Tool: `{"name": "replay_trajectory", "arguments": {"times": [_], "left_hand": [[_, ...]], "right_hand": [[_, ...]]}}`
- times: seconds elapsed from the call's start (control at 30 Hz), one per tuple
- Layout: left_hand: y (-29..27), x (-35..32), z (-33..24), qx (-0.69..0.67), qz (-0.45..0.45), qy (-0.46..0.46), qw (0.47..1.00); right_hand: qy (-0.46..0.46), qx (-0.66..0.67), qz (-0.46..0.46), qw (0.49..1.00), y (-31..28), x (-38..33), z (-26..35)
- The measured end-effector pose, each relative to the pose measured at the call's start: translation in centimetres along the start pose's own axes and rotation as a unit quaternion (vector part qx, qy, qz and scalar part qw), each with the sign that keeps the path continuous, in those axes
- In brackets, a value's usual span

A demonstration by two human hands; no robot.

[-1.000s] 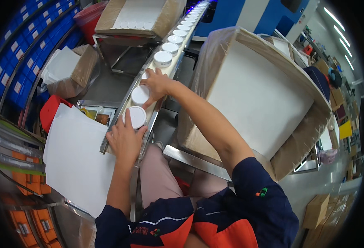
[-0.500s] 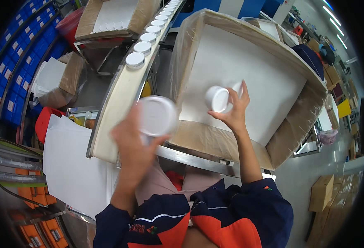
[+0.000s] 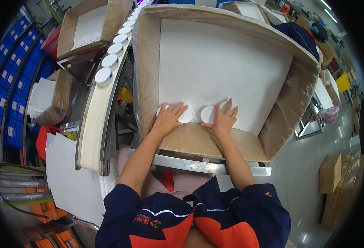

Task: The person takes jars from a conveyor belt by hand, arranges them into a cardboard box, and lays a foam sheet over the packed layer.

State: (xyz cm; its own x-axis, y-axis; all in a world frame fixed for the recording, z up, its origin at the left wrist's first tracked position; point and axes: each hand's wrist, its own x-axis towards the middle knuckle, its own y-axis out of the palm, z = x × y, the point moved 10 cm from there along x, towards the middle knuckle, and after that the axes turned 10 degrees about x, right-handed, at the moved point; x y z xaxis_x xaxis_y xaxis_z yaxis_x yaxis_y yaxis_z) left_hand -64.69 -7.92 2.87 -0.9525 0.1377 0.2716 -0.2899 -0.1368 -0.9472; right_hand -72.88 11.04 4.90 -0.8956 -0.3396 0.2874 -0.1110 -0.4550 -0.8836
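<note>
Both my hands are down inside a large lined carton [image 3: 146, 70], at its near edge, over the white sheet [image 3: 223, 58] covering its bottom. My left hand [image 3: 168, 118] grips two round white jars; the right one [image 3: 186, 115] shows its flat round face, while fingers mostly cover the other. A short gap away, my right hand [image 3: 223, 119] has its thumb and fingers around a white jar [image 3: 208, 114], with a second jar [image 3: 228, 108] between its spread fingers. The jars rest at or just above the sheet; exact contact is hard to tell.
A conveyor [image 3: 91, 136] runs along the carton's left, carrying a row of white jars [image 3: 103, 76]. White sheets [image 3: 72, 169] are stacked left of it. Behind stands another carton [image 3: 68, 35]. A metal rail [image 3: 190, 163] borders the carton's near side. Brown boxes [image 3: 330, 173] stand on the right.
Both hands have lowered the jars to the carton's near edge; the left hand came across from the conveyor's side. My view has shifted right, and the conveyor's jars have advanced.
</note>
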Motion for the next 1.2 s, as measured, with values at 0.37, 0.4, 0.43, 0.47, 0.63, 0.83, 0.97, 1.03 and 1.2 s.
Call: {"name": "replay_trajectory", "arguments": {"times": [0.37, 0.4, 0.43, 0.47, 0.63, 0.83, 0.97, 1.03, 1.2], "left_hand": [[-0.5, -2.5, 2.7, -0.159, 0.031, -0.272, 0.949], [-0.4, -2.7, 2.5, -0.159, 0.031, -0.273, 0.948], [0.1, -3.0, 2.2, -0.166, 0.046, -0.281, 0.944], [0.6, -3.3, 2.0, -0.174, 0.060, -0.287, 0.940], [1.1, -3.9, 3.9, -0.167, 0.034, -0.321, 0.932], [-3.1, -7.4, 1.3, -0.263, -0.027, -0.267, 0.927], [-5.7, -12.8, 1.8, -0.302, -0.035, -0.351, 0.886], [-6.8, -13.4, 2.5, -0.318, -0.052, -0.365, 0.874], [-6.7, -12.1, 1.6, -0.317, -0.044, -0.325, 0.890]], "right_hand": [[0.082, -0.100, 0.128, 0.983, 1.1, -1.6, -0.8], [0.080, -0.101, 0.129, 0.983, 1.3, -1.6, -0.8], [0.104, -0.093, 0.139, 0.980, 1.6, -1.5, -1.2], [0.128, -0.086, 0.149, 0.977, 1.7, -1.5, -1.7], [0.193, -0.001, 0.169, 0.966, 0.7, -2.0, -3.5], [0.135, 0.020, 0.109, 0.985, 2.4, -1.2, -3.6], [0.110, 0.061, 0.102, 0.987, 2.1, -1.0, -2.7], [0.126, 0.100, 0.082, 0.984, 1.4, -0.9, -3.6], [-0.072, 0.052, -0.120, 0.989, -1.8, -1.4, -1.8]]}}
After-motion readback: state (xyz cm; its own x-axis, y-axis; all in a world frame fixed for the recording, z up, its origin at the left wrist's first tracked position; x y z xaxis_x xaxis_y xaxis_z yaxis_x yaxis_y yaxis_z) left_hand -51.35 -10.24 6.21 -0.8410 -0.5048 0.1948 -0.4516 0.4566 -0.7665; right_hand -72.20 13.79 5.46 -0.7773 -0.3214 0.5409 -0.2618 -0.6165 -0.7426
